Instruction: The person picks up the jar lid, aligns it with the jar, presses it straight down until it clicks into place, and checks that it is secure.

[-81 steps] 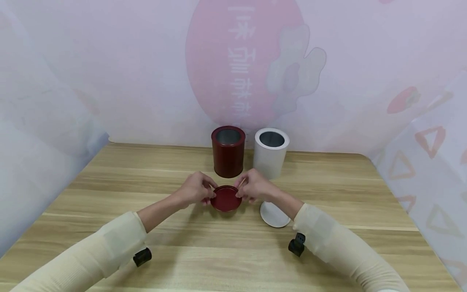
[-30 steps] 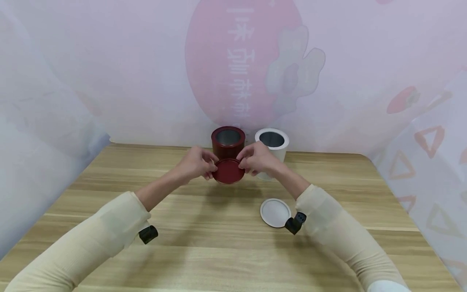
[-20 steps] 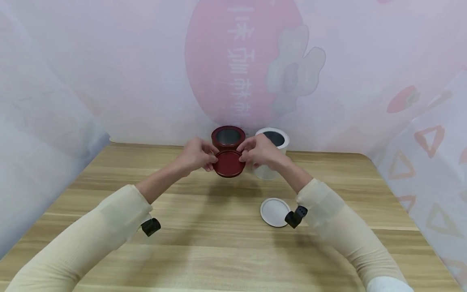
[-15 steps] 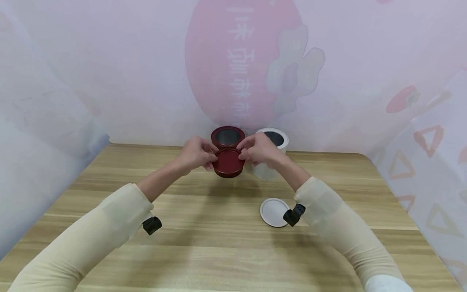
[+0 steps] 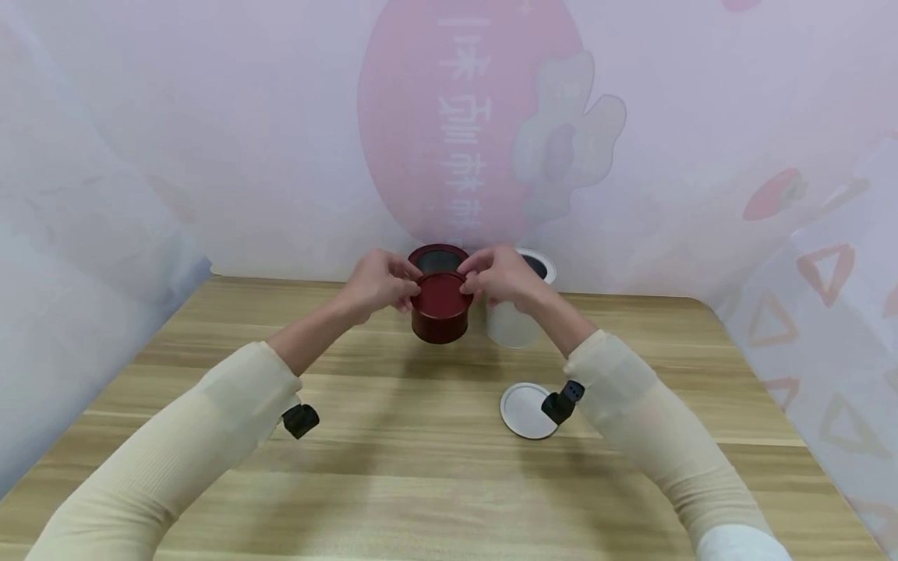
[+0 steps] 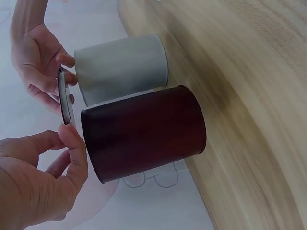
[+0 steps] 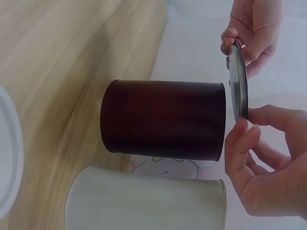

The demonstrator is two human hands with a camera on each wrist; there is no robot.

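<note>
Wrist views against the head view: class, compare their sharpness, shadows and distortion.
Head view: even, soft light; faint shadows under the arms on the table, whose far edge bows from wide-lens distortion; hands sharp. Left wrist view: the red can is crisp, the near tabletop blurs. Right wrist view: the red lid shows edge-on and sharp, the white can is dim, and the frame is turned sideways.

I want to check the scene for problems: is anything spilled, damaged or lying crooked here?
Nothing stands out. The red can and white can stand upright on the table. The white lid lies flat. Both hands hold the red lid above the red can.
</note>
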